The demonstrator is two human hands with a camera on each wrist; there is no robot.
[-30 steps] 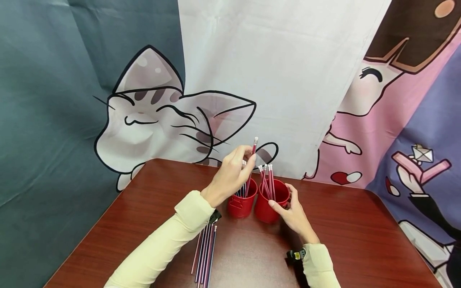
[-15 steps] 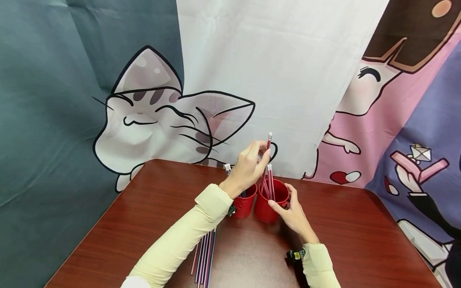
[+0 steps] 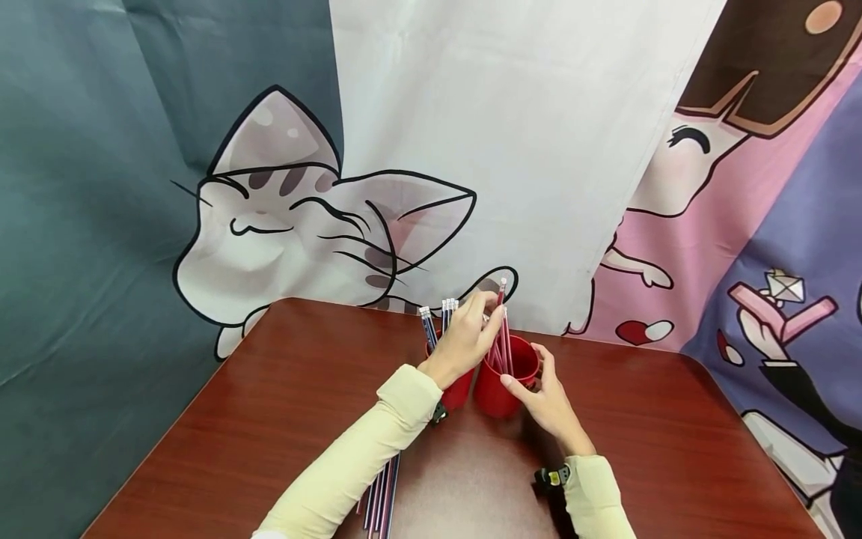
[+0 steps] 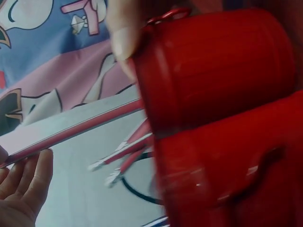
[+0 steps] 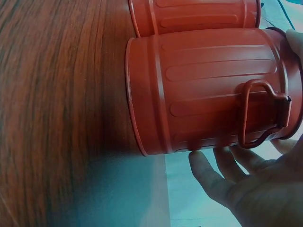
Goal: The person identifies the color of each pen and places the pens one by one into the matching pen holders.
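Observation:
My left hand [image 3: 466,333] pinches a red pencil [image 3: 501,290] with its white eraser end up. In the left wrist view, the pencil's shaft [image 4: 85,126] reaches into the mouth of the right red bucket [image 3: 497,397]. Other red pencils [image 3: 506,340] lean inside that bucket, erasers up. My right hand [image 3: 555,408] holds the bucket at its rim, thumb on the near side and fingers round the right side. A wire handle [image 5: 245,113] shows there in the right wrist view. Beside it stands a left red bucket [image 3: 460,391] with dark blue pencils [image 3: 428,326], partly hidden behind my left hand.
Several loose pencils [image 3: 381,498], red and dark ones, lie on the wooden table [image 3: 242,419] at front left, partly under my left sleeve [image 3: 357,457]. A printed cloth with a cartoon cat [image 3: 269,187] hangs right behind the table's far edge.
My left hand has carried the red pencil rightward from over the left bucket to the right bucket, then lowered it. My right hand has kept its hold on the rim.

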